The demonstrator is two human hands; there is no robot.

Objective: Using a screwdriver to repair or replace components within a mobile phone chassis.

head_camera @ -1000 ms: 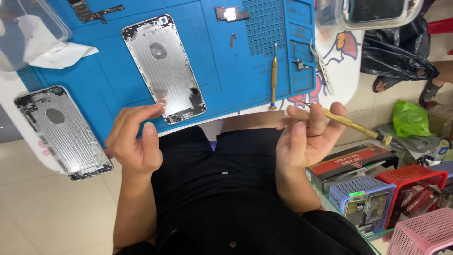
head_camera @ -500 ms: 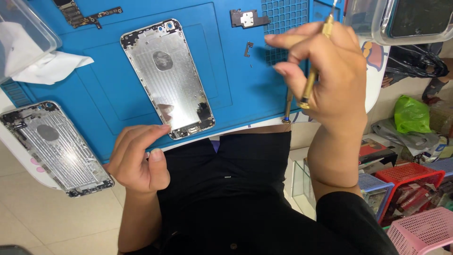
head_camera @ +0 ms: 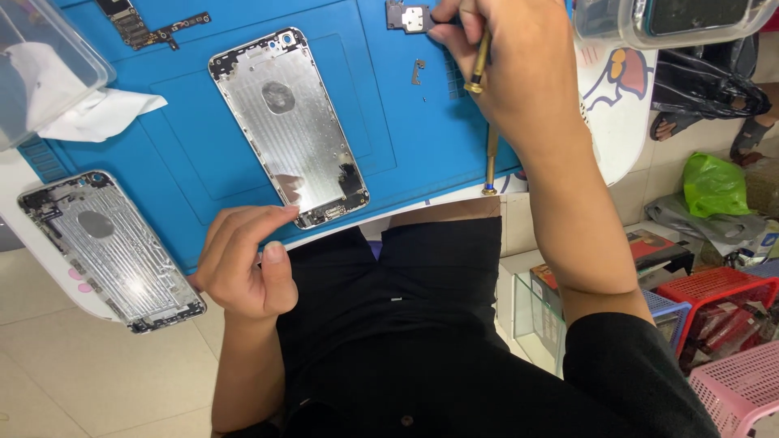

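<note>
My right hand (head_camera: 507, 69) reaches over the blue work mat (head_camera: 406, 138), gripping a gold screwdriver (head_camera: 480, 65) near a small metal bracket (head_camera: 410, 16) at the mat's top edge. My left hand (head_camera: 243, 259) rests at the near edge of the mat, fingers curled, fingertips touching the bottom end of a silver phone housing (head_camera: 288, 122) that lies face-open on the mat. I cannot see anything held in the left hand. A second screwdriver (head_camera: 490, 166) lies on the mat below my right hand.
Another silver phone housing (head_camera: 105, 247) lies at the table's left edge. A circuit board (head_camera: 138, 28), a white tissue (head_camera: 97, 113) and clear plastic boxes (head_camera: 45, 65) sit around the mat. Red and pink baskets (head_camera: 730, 373) and a green bag (head_camera: 714, 182) stand on the floor at right.
My right hand has lifted from near my lap and moved forward over the mat with the gold screwdriver, up to the small bracket. The left hand has stayed near the housing's bottom end.
</note>
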